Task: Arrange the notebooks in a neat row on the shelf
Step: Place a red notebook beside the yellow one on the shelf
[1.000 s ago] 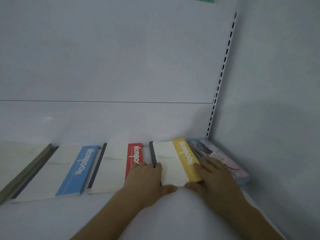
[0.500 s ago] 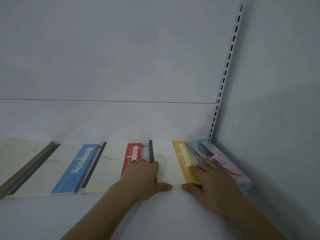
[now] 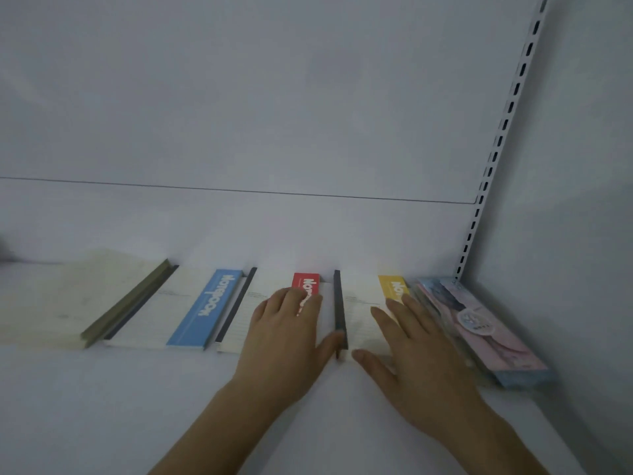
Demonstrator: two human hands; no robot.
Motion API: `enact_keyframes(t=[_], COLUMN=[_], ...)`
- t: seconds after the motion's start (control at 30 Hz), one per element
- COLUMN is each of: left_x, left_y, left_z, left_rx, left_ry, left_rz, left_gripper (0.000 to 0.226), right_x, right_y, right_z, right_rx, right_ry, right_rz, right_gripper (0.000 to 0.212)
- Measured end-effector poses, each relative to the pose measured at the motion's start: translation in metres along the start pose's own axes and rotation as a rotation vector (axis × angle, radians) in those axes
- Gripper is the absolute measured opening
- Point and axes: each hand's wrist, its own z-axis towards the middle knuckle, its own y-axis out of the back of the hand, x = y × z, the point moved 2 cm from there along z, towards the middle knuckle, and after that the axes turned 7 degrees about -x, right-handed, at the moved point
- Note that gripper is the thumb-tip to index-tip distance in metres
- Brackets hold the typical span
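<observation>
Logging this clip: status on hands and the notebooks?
Left hand flat on red notebook; right hand flat on yellow notebook. Both hands open. Row lies flat on shelf. Pink notebook slightly angled at right. Nothing in the way.

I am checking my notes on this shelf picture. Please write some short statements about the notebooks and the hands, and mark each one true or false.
1. The left hand lies flat on the red notebook. True.
2. The right hand lifts the yellow notebook off the shelf. False: the hand rests on it, and it lies flat.
3. The blue notebook lies left of the red one. True.
4. The pink notebook lies at the left end of the row. False: it lies at the right end, near the side wall.
</observation>
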Motion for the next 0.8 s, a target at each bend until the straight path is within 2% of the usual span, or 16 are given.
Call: enact_keyframes(t=[0.13, 0.3, 0.53, 0.6, 0.8], left_x=[0.039, 0.104, 0.219, 0.255, 0.358], left_y=[0.023, 0.061, 0.137, 0.161, 0.22], left_z=[-0.031, -0.078, -0.167, -0.195, -0.27], left_rx=[-0.047, -0.181, -0.263, -0.252, -0.255], left_ry=[0.105, 0.127, 0.27, 0.306, 0.425], left_rz=[0.007, 0.034, 0.093, 0.127, 0.15], left_gripper=[0.063, 0.047, 0.05, 0.047, 0.056], right_x=[0.055, 0.138, 0.296, 0.346, 0.479], right_y=[-0.008, -0.007, 0.002, 0.005, 0.0], right_z=[-0.001, 0.0, -0.009, -0.011, -0.017], right_rx=[0.028, 0.071, 0.114, 0.118, 0.122], right_ry=[0.063, 0.128, 0.274, 0.311, 0.353], right_rz=[0.08, 0.137, 0.227, 0.277, 0.34], right_gripper=[0.074, 0.077, 0.08, 0.087, 0.091])
